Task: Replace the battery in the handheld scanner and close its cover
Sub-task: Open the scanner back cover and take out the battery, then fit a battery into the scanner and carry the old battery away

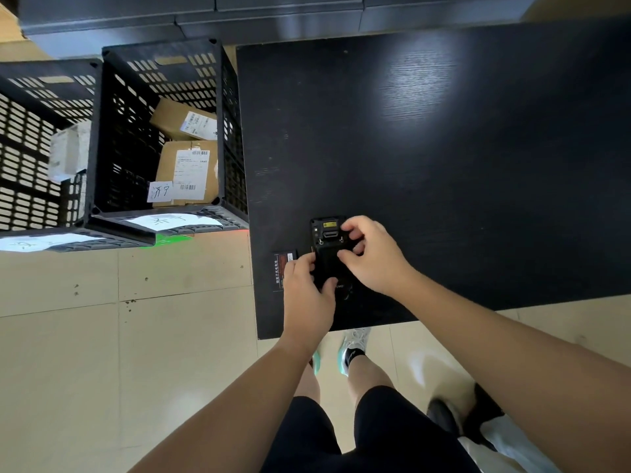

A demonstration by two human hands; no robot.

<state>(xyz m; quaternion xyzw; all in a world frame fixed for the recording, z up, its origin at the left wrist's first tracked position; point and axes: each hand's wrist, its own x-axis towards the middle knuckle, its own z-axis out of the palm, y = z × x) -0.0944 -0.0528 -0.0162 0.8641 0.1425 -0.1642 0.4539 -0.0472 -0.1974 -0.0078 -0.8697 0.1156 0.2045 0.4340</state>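
Scanner (pixel 327 254) held face-down on counter (pixel 444 165) w/ both hands.
Left hand (pixel 307 295) clamped at lower end, right hand (pixel 372 256) gripped on upper side; battery (pixel 282 269) laid just left.

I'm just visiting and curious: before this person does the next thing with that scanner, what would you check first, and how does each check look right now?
1. Scanner supported: ok, it lies back-up on the black table, near the front edge.
2. Left hand steadying it: ok, gripping the lower end.
3. Right hand on the back cover: ok, fingers rest on its upper right side.
4. Cover fully latched: cannot tell, hands hide the edges.
5. Loose battery out of the way: ok, it lies on the table left of the scanner, partly under the left hand.
6. Which battery is inside: cannot tell.
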